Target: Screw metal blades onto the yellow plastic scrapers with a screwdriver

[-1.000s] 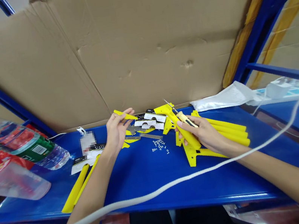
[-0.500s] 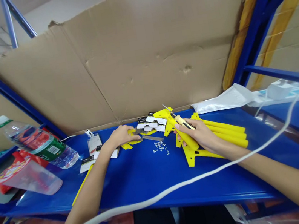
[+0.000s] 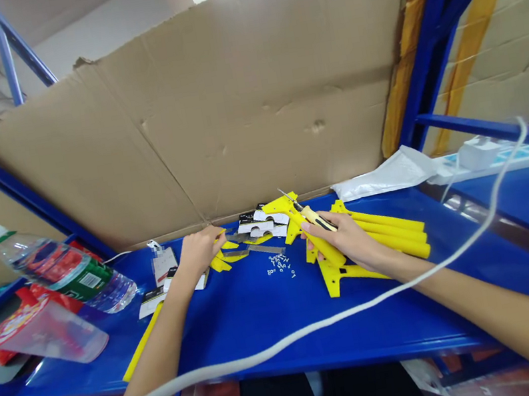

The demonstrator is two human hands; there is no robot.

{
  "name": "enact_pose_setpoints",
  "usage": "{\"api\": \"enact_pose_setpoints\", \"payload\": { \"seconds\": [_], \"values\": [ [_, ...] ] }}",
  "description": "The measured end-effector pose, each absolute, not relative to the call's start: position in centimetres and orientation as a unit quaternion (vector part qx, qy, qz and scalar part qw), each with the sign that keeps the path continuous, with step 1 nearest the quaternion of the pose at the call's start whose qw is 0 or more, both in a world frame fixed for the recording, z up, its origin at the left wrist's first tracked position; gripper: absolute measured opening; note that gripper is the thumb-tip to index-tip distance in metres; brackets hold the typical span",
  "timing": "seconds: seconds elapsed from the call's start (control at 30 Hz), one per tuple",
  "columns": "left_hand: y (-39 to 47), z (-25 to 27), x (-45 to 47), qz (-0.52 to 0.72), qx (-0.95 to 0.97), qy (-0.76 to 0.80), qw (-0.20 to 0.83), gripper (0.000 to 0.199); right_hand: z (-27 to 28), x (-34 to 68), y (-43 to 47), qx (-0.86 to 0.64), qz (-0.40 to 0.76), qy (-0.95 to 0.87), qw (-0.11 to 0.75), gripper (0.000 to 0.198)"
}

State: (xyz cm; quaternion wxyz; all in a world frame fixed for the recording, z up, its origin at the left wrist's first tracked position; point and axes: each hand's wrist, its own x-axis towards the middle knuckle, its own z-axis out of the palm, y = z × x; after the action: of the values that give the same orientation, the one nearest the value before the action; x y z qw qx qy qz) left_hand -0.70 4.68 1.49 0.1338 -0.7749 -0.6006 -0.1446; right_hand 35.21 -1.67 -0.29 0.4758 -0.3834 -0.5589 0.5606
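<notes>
While the right hand (image 3: 347,238) is gripping a screwdriver (image 3: 319,218) along with a yellow handle (image 3: 328,248), the left hand (image 3: 201,252) is reaching down among small yellow pieces (image 3: 219,263).

Above the blue table (image 3: 265,323), the screwdriver is pointing up and leftward, lying along the yellow handle in the closed right fingers; the left fingers are curling at the yellow pieces, though whether they are gripping one I cannot tell. Between the hands, small screws (image 3: 280,265) are lying loose just in front of a flat metal blade (image 3: 267,249), and printed cards (image 3: 269,227) are sitting behind it. More yellow handles (image 3: 395,237) are lying beside the right hand.
</notes>
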Motion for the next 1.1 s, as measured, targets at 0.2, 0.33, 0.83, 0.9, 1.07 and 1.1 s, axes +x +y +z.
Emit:
{"api": "enact_pose_setpoints", "payload": {
  "seconds": [0.2, 0.33, 0.83, 0.9, 1.07, 1.1],
  "values": [
    [3.5, 4.8, 2.0, -0.535, -0.647, -0.543, -0.028, 0.034, -0.6, 35.4, -1.4, -0.390, 0.557, -0.552, 0.482, 0.043],
    [2.8, 5.6, 6.6, -0.613, -0.584, -0.434, -0.307, 0.032, -0.6, 35.3, -1.4, -0.386, 0.559, -0.547, 0.488, 0.045],
    [0.6, 0.9, 12.1, -0.591, -0.451, -0.407, -0.531, 0.045, -0.6, 34.7, -2.0, -0.419, 0.557, -0.551, 0.459, 0.057],
    [0.4, 0.6, 12.3, -0.582, -0.454, -0.411, -0.536, 0.044, -0.6, 34.6, -2.1, -0.421, 0.554, -0.550, 0.462, 0.057],
    [-0.6, 0.8, 12.9, -0.595, -0.438, -0.397, -0.544, 0.042, -0.3, 34.5, -2.3, -0.433, 0.542, -0.546, 0.470, 0.055],
    [-0.8, 0.9, 13.0, -0.602, -0.431, -0.394, -0.544, 0.041, -0.2, 34.5, -2.3, -0.434, 0.539, -0.549, 0.469, 0.054]
  ]
}}
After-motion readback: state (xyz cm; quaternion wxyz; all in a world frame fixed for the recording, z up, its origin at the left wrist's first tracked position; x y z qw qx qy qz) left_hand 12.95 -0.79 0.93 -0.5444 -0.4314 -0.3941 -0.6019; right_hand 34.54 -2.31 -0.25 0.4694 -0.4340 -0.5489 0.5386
